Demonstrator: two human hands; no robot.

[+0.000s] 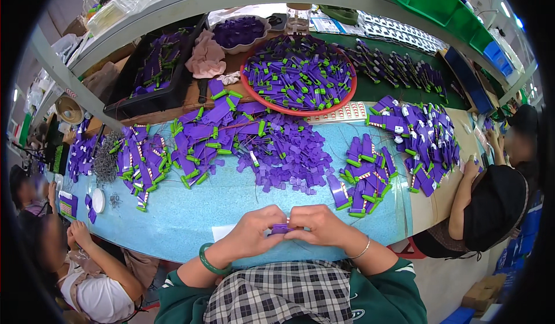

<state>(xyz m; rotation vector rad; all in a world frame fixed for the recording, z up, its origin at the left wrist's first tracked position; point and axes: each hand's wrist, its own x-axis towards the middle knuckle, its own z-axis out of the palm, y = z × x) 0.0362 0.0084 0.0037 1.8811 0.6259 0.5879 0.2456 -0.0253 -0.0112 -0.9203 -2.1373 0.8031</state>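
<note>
In front of my body, both hands meet over a small purple plastic part [280, 229]. My left hand [254, 230] pinches it from one side, thumb and fingers closed. My right hand [317, 223] grips its other side, fingertips curled over the top edge. Most of the part is hidden by the fingers. Beyond my hands lies a heap of small loose purple plastic pieces [292, 159]. To the right of that heap is a pile of purple pieces with green ends [365, 179]. A white sheet [222, 232] lies partly under my left hand.
A red basin [245, 90] full of purple-and-green parts stands behind the heap. A black tray [118, 93] and a white bowl [231, 49] sit farther back, below a shelf [243, 6]. More piles line the blue table [173, 214]. People sit at left and right.
</note>
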